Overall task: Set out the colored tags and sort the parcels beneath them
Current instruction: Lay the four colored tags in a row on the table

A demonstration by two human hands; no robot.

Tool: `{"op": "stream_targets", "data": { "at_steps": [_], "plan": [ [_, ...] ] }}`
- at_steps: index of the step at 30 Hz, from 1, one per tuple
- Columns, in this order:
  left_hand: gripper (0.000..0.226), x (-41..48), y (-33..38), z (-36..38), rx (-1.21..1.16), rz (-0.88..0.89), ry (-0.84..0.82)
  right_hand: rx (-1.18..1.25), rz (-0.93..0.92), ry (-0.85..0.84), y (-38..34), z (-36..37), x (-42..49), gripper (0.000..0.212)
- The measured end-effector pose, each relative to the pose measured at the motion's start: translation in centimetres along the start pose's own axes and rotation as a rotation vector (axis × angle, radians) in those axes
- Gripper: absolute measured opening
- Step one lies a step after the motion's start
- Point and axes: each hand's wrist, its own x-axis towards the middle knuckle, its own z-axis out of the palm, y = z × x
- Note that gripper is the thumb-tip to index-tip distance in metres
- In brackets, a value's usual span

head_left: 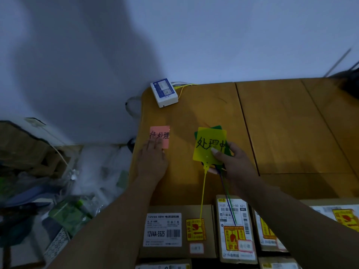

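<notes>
A pink tag (162,133) with black handwriting lies flat on the wooden table (281,123) near its left edge. My left hand (152,160) rests palm down on the tag's near end, fingers together. My right hand (227,162) holds a yellow tag (206,144) with handwriting above the table, thumb on its face. A green tag (218,127) peeks out behind the yellow one. Their thin straps hang down toward the parcels. Cardboard parcels (176,230) with labels and yellow-red stickers sit in a row at the table's near edge.
A white box-shaped device (164,92) with cables sits at the table's far left corner against the wall. Left of the table, the floor holds cardboard (23,146), plastic bags and clutter (64,206). A dark object (349,82) sits at the far right.
</notes>
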Motion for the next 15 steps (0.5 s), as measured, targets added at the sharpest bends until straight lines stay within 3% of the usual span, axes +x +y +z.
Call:
{"op": "stream_targets", "data": {
  "at_steps": [2,4,7,9,11,15],
  "plan": [
    [0.056,-0.1,1.7,-0.5,-0.034,-0.008,0.044,-0.007,0.005,0.015,-0.5,-0.6,0.2,0.041],
    [0.042,-0.4,4.7,-1.1,-0.229,-0.017,0.067,-0.023,-0.014,0.026,-1.3,-1.4,0.2,0.042],
    [0.026,-1.6,10.7,-3.1,-0.994,-0.26,-0.07,0.005,-0.033,0.056,-2.6,-2.9,0.4,0.028],
    [0.017,-2.5,14.2,-3.7,-1.35,-0.347,-0.224,-0.001,-0.045,0.074,-3.7,-4.1,0.7,0.017],
    [0.011,-3.2,17.0,-3.8,-1.426,-0.311,-0.281,-0.024,-0.063,0.087,-4.7,-5.7,1.0,0.014],
    [0.015,-3.8,21.0,-3.3,-1.553,-0.407,-0.228,-0.033,-0.093,0.106,-6.5,-9.0,1.7,0.017]
  ]
}}
